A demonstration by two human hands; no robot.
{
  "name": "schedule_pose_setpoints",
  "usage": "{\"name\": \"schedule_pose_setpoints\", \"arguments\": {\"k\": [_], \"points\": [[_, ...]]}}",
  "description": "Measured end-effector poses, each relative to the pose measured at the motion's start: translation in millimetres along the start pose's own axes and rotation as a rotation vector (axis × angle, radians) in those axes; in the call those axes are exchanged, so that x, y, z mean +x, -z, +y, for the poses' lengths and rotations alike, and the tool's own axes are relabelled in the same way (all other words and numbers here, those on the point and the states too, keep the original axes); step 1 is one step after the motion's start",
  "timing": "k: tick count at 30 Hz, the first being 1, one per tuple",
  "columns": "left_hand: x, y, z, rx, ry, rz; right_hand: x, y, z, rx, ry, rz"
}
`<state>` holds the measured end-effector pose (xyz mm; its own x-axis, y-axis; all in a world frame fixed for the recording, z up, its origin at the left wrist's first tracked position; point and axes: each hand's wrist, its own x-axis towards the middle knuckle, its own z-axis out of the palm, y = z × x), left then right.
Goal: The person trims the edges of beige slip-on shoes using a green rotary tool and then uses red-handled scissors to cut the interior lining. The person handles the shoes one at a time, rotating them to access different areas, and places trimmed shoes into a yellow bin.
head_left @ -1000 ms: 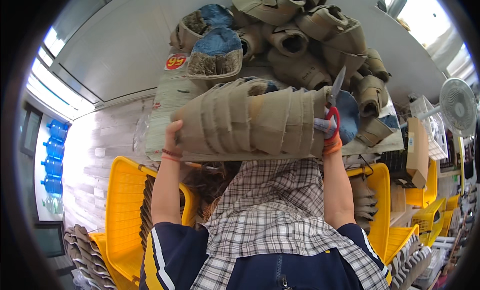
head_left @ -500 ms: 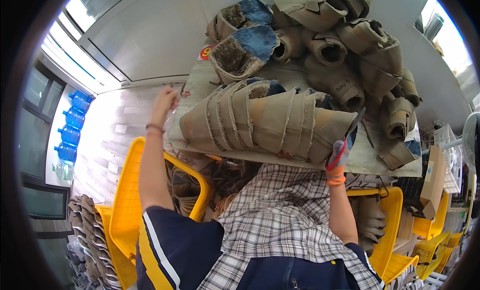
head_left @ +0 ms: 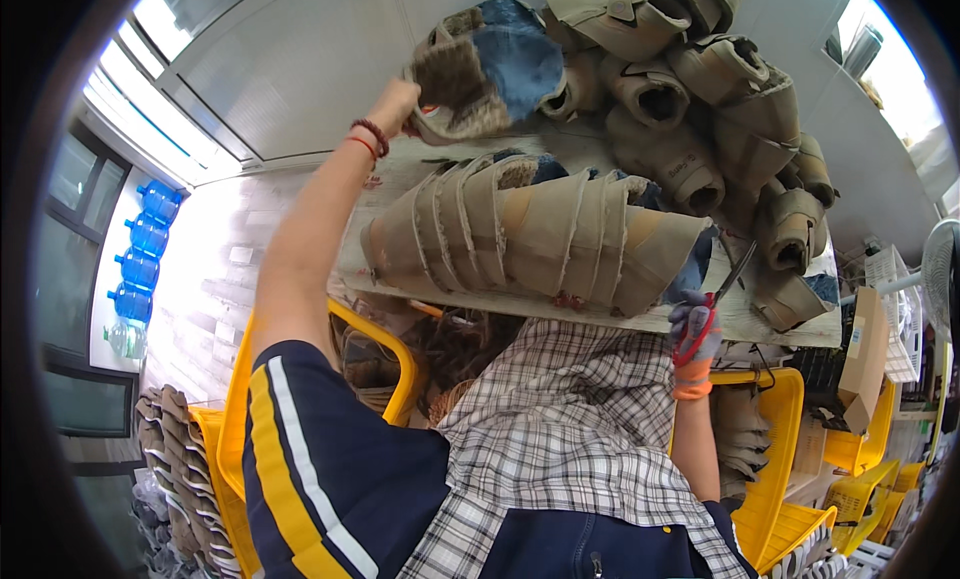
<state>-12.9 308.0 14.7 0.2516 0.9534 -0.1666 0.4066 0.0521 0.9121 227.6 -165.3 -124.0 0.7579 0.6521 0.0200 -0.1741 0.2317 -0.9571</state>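
Observation:
My bare left hand [head_left: 397, 103] reaches to the far left of the table, its fingers closed on the edge of a shoe upper [head_left: 455, 89]. That upper is tan outside, with brown fleece and a blue patch inside; it is slightly blurred. In my right hand [head_left: 690, 329], in a grey and orange glove, are scissors [head_left: 737, 271] with red handles, blades pointing up and away. Between my hands lies a row of nested tan uppers [head_left: 540, 241] along the table's near side. The scissors are just right of its end.
Several tan shoe uppers [head_left: 655, 97] are piled at the back right of the white table [head_left: 385, 194]. Yellow chairs or bins [head_left: 400, 369] flank my lap, with a carton [head_left: 862, 359] at the right. Blue water bottles [head_left: 145, 237] line the left wall.
My left hand has moved up and right from beside the table and taken hold of the fleece-lined upper. My right hand with the scissors has shifted slightly right, away from the row.

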Motion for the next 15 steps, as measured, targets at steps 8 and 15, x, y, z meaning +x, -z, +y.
{"name": "schedule_pose_setpoints", "arguments": {"k": [8, 15], "points": [[-149, 23, 105, 0.282, -0.448, -0.066, -11, -52, -162, -0.719, 0.556, -0.208], [-195, -29, 93, 0.473, -0.570, -0.271, -9, -134, -224, -1.704, 0.881, -0.347]]}}
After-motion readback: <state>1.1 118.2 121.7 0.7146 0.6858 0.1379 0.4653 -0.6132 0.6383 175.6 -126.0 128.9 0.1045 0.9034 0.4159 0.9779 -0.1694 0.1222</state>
